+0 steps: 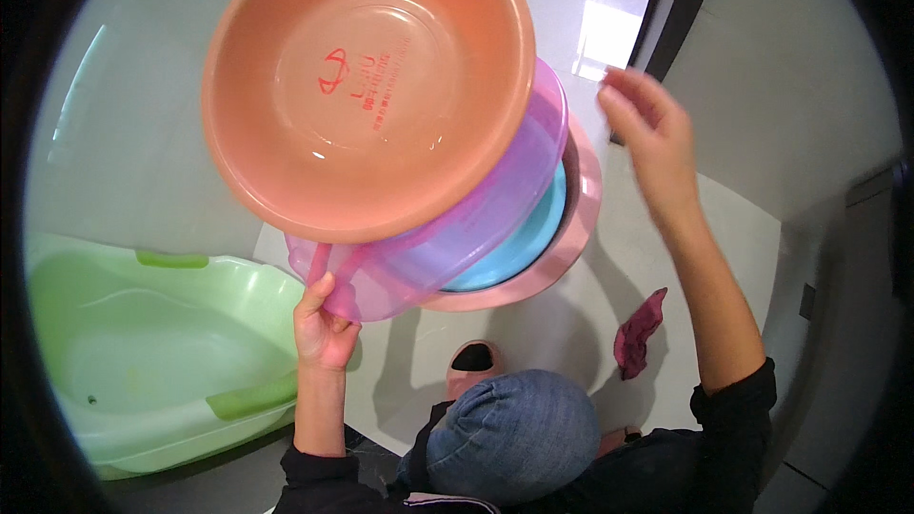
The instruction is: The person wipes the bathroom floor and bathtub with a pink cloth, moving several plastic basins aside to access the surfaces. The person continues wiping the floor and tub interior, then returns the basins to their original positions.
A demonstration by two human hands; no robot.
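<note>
My left hand [325, 328] grips the near rim of a translucent purple plastic basin [464, 228], thumb on top and fingers beneath. On top of it lies an orange plastic basin [364, 178], its inside facing me and red printing on its bottom. A blue basin [521, 243] shows under the purple one, within a larger pink basin [582, 221]. How far apart these stacked basins sit is hidden. My right hand [653, 128] is raised to the right of the stack, touching nothing, slightly blurred, with thumb and fingers a little apart.
A green plastic baby bathtub [164, 343] stands at the left against the wall. A crumpled dark-red cloth [638, 335] lies on the pale floor [700, 371] to the right of my foot. A dark door frame [682, 14] rises at the upper right.
</note>
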